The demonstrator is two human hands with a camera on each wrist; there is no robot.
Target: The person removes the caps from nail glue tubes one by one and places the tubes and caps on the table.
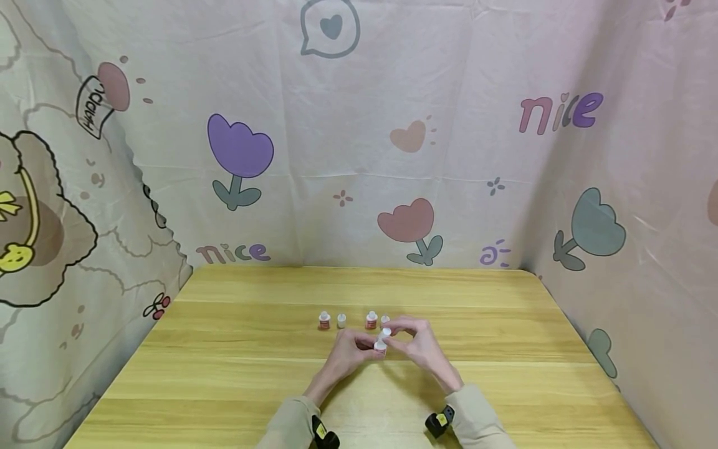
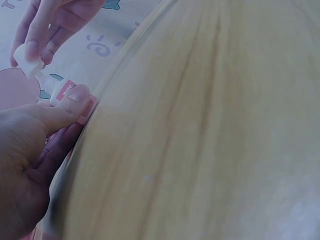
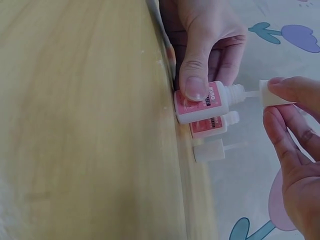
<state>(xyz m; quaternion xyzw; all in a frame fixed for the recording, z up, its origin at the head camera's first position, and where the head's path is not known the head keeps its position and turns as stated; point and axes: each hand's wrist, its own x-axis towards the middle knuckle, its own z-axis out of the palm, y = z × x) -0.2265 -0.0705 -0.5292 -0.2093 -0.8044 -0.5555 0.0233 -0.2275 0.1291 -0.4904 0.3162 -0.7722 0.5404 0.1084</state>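
Observation:
My left hand (image 1: 349, 357) grips a small white bottle (image 3: 219, 104) with a pink label, thumb pressed across its front. Its threaded neck shows bare in the right wrist view. The thumb and fingers of my right hand (image 1: 423, 349) pinch a white cap (image 3: 272, 94), apart from the neck. From the cap a thin pale stem (image 3: 252, 94) runs to the mouth of the bottle. In the head view the cap (image 1: 385, 333) is just above the bottle, tilted slightly.
Beyond my hands, two similar bottles stand on the wooden table (image 1: 252, 349), one at left (image 1: 324, 321) and one at right (image 1: 371, 321). Beside each stands a white cap, the left one (image 1: 341, 322) and the right one (image 1: 384, 320), stem upward. Printed cloth (image 1: 336, 156) surrounds the table.

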